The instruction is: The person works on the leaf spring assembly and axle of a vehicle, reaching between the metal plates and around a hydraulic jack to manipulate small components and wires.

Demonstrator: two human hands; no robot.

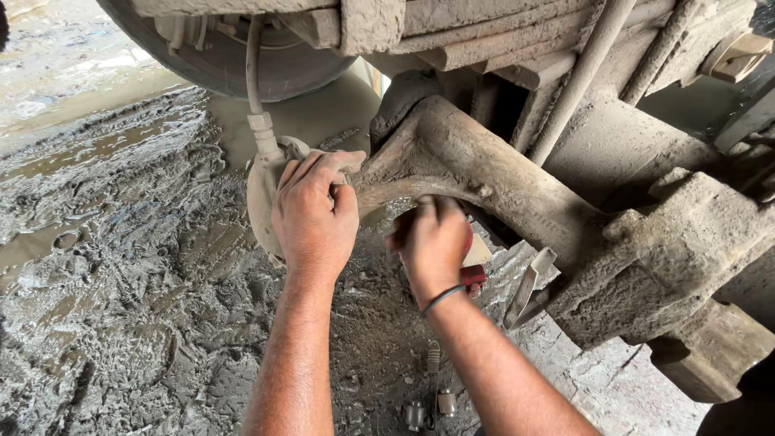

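I am under a mud-caked vehicle. My left hand [313, 211] wraps over a round, dirt-covered canister part [260, 194] that hangs from a pale hose [255, 73]. My right hand [432, 242] is closed around a red-handled tool [473, 276] held up under a thick curved metal arm [476, 169]. A dark band circles my right wrist. The tool's working end is hidden behind my fingers.
A tyre [242, 56] sits at the upper left. Heavy axle and frame parts [662, 258] fill the right side. Wet churned mud [121, 266] covers the ground. A flat metal blade [529, 284] leans by the axle. Small metal fittings [428, 408] lie below my arms.
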